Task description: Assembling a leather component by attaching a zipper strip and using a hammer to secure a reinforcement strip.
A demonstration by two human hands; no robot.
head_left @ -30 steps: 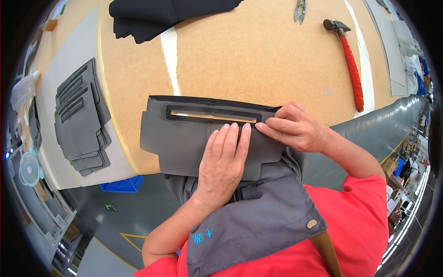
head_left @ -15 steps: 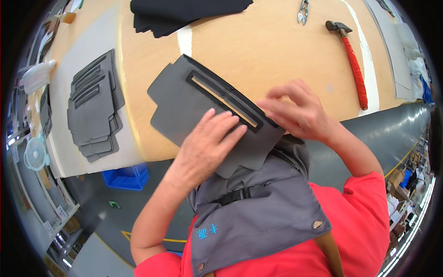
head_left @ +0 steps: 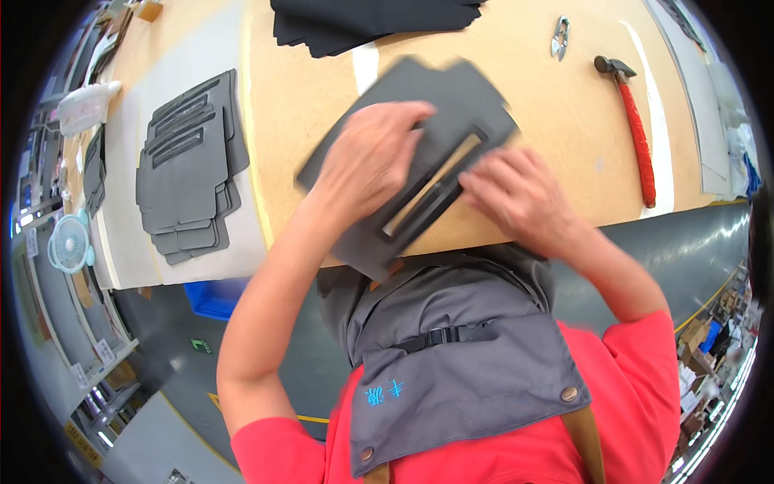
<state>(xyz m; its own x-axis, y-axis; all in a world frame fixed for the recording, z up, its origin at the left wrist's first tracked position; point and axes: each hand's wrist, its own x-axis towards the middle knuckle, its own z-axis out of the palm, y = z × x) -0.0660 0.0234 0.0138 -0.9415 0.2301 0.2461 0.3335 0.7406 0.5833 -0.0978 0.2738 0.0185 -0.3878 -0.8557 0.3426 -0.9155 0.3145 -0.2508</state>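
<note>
Grey flat slotted panel [head_left: 463,97]: frame centre, apparently being aligned.
Left hand [head_left: 367,157]: fingers bent over panel, grip unclear.
Right hand [head_left: 520,195]: fingers bent, grip unclear.
Next move: probably steadying.

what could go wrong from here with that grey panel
The grey panel's near corner sticks out past the edge of the table, so it could snag on the apron or bend.

The right hand is beside the long slot, where the border is narrow; a hard tug there might crease it.

The hammer's red handle ends near the table edge, so a wide sweep of the right arm could perhaps knock it off.
</note>
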